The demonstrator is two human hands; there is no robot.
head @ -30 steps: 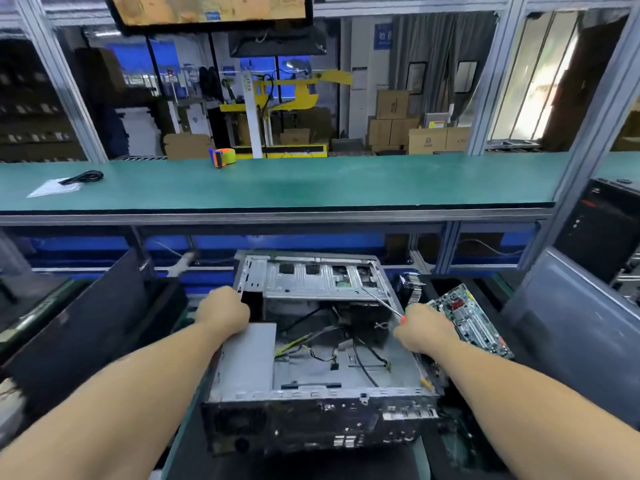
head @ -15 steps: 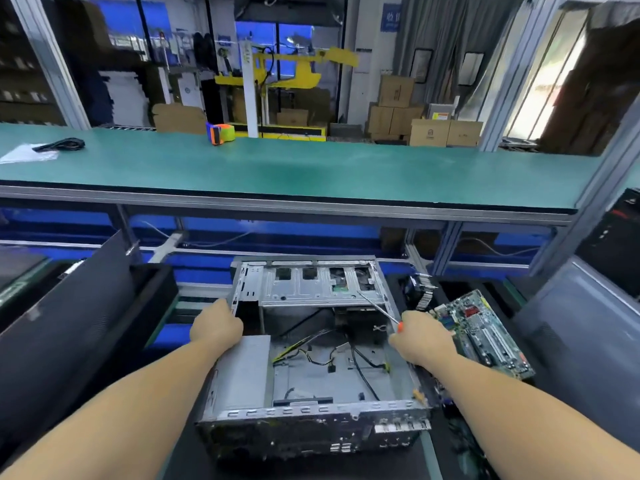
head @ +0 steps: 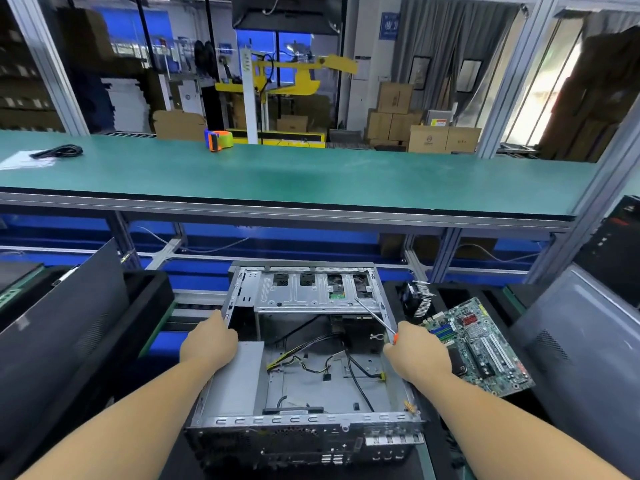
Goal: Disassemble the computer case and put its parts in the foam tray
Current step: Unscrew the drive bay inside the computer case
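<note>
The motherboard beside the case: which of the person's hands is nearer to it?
Right. The right hand sits just left of the motherboard; the left hand is across the computer case.

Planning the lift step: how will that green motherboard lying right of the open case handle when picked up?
The motherboard is a thin flat board, so probably stiff and light for its size. Its top is crowded with slots and small components, so likely fragile: edges look safest to hold. It lies tilted, one side raised, so a push may slide or rock it.
</note>
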